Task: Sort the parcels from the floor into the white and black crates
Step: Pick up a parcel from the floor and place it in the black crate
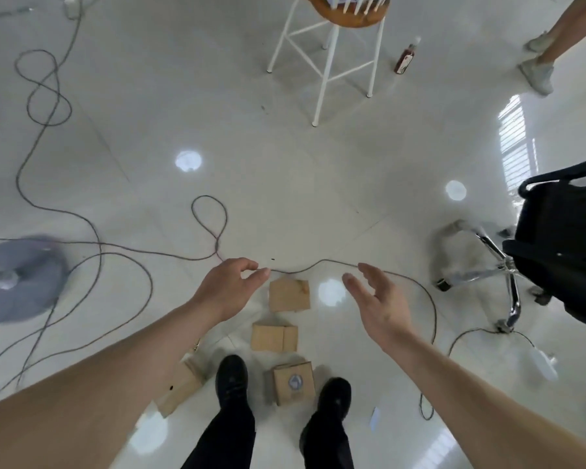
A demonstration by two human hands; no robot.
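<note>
Bare left hand (229,286) and bare right hand (379,299) hang with fingers loose and apart, holding nothing, above boxy brown cardboard parcels (289,295) on the shiny white tile floor (285,198)

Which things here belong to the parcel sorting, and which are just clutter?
Job: farthest parcel; middle parcel; stickered parcel; left parcel. Crates not in view.
Clutter: cables; stool; bottle; office chair; grey round object.
</note>
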